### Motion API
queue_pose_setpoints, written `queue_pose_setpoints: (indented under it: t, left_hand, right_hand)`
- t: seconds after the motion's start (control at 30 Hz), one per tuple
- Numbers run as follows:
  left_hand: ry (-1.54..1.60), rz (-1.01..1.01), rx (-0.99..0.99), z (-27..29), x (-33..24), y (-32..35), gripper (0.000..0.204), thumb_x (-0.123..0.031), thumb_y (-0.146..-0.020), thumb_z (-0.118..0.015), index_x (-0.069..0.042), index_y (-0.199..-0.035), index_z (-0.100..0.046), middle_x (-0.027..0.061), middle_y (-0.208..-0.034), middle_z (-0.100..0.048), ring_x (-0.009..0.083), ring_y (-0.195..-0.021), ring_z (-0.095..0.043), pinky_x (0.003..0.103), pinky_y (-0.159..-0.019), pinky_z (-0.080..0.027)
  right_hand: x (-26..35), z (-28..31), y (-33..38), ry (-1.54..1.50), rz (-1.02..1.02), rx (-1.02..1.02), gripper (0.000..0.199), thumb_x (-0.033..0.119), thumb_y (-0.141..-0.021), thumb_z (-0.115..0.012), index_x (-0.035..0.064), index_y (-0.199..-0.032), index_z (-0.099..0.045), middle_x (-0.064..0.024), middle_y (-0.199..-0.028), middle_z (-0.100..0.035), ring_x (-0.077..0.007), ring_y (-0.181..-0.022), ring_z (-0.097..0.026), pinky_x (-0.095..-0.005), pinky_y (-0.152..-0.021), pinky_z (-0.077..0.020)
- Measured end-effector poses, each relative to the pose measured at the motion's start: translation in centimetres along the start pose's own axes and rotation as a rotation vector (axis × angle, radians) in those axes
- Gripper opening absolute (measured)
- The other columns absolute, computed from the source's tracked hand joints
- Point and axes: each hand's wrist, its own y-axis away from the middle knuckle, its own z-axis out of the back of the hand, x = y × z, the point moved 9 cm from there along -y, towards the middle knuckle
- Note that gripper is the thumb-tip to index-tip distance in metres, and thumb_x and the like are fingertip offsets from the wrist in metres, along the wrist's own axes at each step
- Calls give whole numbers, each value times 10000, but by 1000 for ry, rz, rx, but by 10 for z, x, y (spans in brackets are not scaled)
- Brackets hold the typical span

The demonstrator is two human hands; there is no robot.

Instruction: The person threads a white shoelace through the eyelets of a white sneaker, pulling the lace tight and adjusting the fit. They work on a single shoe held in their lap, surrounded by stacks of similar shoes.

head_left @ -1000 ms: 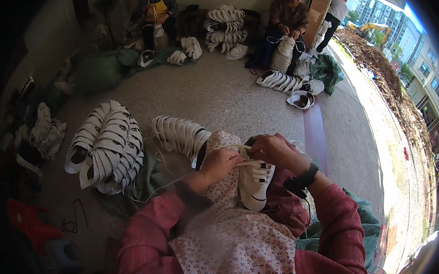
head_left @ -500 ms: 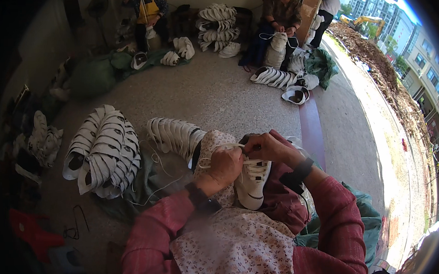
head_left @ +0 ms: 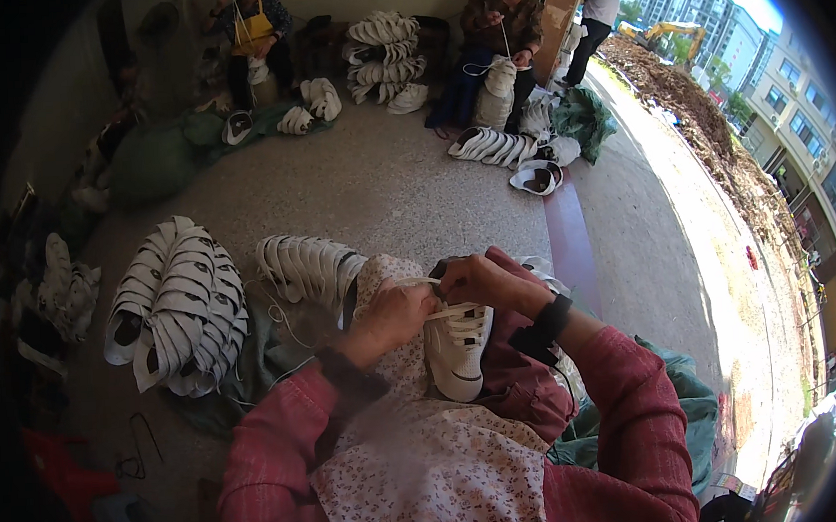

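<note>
Head view: so the person's got a white low-cut shoe with open lacing on their lap, toe pointing back at their body, sitting between the pale floral fabric apron and the maroon trouser leg. Left hand is at the shoe's upper left, grip narrow, fingers curled on a thin white lace that runs across to the eyelets. Right hand is at the collar end of the shoe, fingers bunched close together, but can't tell whether that grip is actually pinching lace.

Just left of the shoe there's a curved row of nested white shoe uppers, and further left a bigger striped-looking pile of white uppers on the floor. Crumpled green sheeting lies right of the shoe. Well beyond the shoe, a co-worker in a yellow apron and another in a brown patterned shirt are both seated.
</note>
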Motion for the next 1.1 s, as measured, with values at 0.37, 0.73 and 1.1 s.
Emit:
queue_pose_setpoints:
  t: [0.37,0.73,1.1]
  left_hand:
    - [84,-75,-126,17,3,-3,163,-267,-836,-710,-105,-856,-704,58,-903,-640,262,-902,-612,403,-876,-409]
    - [-272,-367,-83,14,-40,32,131,-231,-799,-732,-105,-826,-708,61,-932,-601,260,-927,-565,393,-865,-419]
    - [954,135,571,7,-6,-8,346,-315,-993,-610,-45,-795,-698,-8,-890,-597,114,-861,-535,268,-825,-413]
  right_hand:
    - [14,-9,1,473,128,74,81,120,-834,-625,78,-887,-671,-97,-941,-623,-281,-934,-647,-381,-814,-473]
    - [12,25,14,362,-5,140,151,114,-835,-621,16,-945,-649,-120,-939,-622,-255,-911,-643,-399,-850,-472]
    - [-31,35,12,-1621,-255,-131,222,179,-943,-475,5,-850,-577,-131,-1007,-627,-204,-790,-594,-323,-780,-508]
